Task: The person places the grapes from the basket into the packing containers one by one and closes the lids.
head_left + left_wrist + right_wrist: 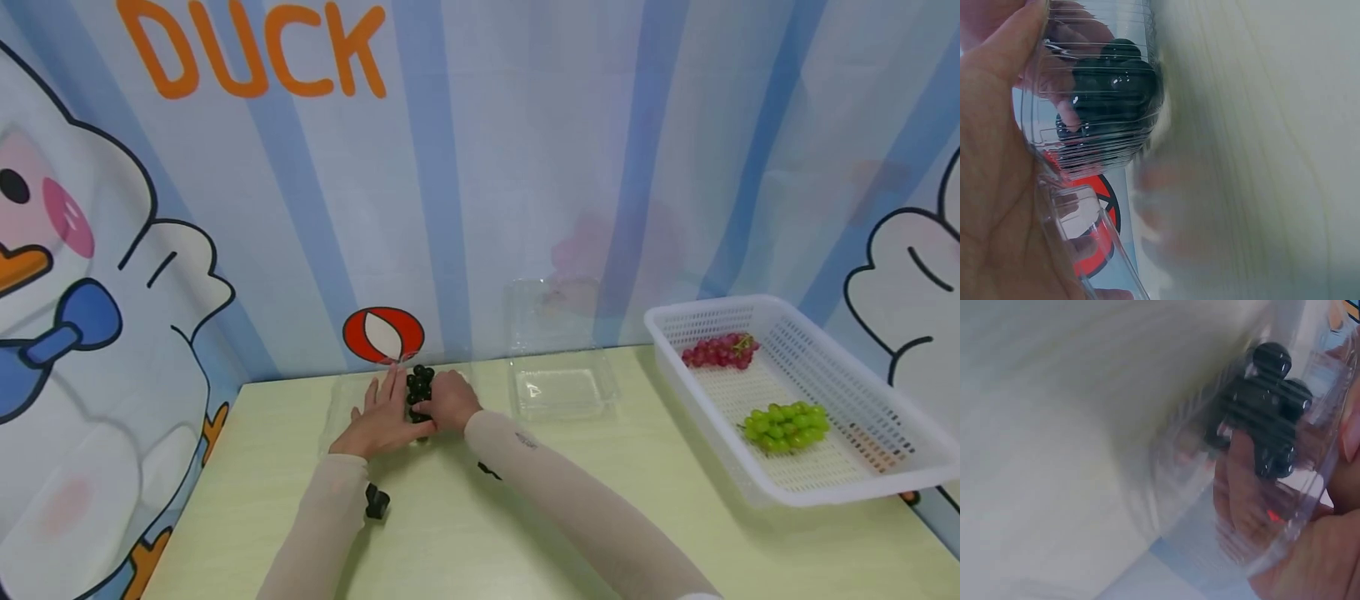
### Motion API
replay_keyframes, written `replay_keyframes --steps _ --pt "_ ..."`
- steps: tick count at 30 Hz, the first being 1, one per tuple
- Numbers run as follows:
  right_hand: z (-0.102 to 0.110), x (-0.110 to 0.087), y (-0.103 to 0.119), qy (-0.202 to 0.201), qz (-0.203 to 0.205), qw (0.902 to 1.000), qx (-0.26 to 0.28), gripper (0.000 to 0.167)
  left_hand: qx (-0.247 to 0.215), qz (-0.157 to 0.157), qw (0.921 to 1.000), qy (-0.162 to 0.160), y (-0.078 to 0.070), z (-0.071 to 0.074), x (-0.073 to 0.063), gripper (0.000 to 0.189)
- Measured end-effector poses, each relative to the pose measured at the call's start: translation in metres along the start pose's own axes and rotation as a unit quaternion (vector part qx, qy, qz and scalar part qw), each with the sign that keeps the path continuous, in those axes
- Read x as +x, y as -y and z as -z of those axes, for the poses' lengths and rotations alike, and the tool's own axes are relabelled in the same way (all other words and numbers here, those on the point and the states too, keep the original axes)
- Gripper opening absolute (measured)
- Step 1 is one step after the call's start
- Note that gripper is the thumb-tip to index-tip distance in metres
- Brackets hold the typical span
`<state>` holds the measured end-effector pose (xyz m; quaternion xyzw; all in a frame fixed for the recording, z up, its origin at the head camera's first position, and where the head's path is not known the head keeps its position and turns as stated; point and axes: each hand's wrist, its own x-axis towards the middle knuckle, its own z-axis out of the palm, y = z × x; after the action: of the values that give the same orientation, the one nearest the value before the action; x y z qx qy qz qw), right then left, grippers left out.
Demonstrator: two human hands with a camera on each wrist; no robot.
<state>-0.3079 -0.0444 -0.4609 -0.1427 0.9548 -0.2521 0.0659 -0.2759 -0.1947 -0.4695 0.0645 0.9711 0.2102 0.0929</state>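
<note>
The right hand point(448, 402) reaches bent fingers in against the dark grapes point(420, 383); its fingertips are partly hidden, so whether they pinch cannot be told. The left hand point(386, 421) lies with fingers spread beside the bunch. The grapes sit inside a clear container point(1100, 164), its edges hard to make out overhead. To the right stand another clear container point(562, 392) and a white basket point(738, 450) holding red grapes point(722, 351) and green grapes point(786, 427).

Dark grapes point(420, 385) partly hidden, sleeve print point(527, 440) illegibly small, left duck point(146, 358) cut off
</note>
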Motion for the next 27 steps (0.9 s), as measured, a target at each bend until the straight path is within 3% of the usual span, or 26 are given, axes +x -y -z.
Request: replay_keyframes --steps 4,8,20,27 --pt "0.002 0.0 0.0 -0.009 0.022 0.9985 -0.05 0.033 0.0 0.0 1.0 0.001 0.0 0.001 -0.001 0.121" --pt "0.001 0.002 -0.003 -0.013 0.042 0.9975 -0.055 0.035 0.007 -0.002 1.0 0.003 0.003 0.001 0.001 0.128" --pt "0.001 0.003 -0.017 -0.04 0.083 0.9931 -0.072 0.063 0.01 -0.007 0.9999 0.0 0.0 0.001 -0.002 0.131" --pt "0.002 0.002 -0.023 -0.075 0.12 0.9844 -0.105 0.076 0.007 -0.012 0.9999 -0.007 -0.001 -0.003 -0.001 0.134"
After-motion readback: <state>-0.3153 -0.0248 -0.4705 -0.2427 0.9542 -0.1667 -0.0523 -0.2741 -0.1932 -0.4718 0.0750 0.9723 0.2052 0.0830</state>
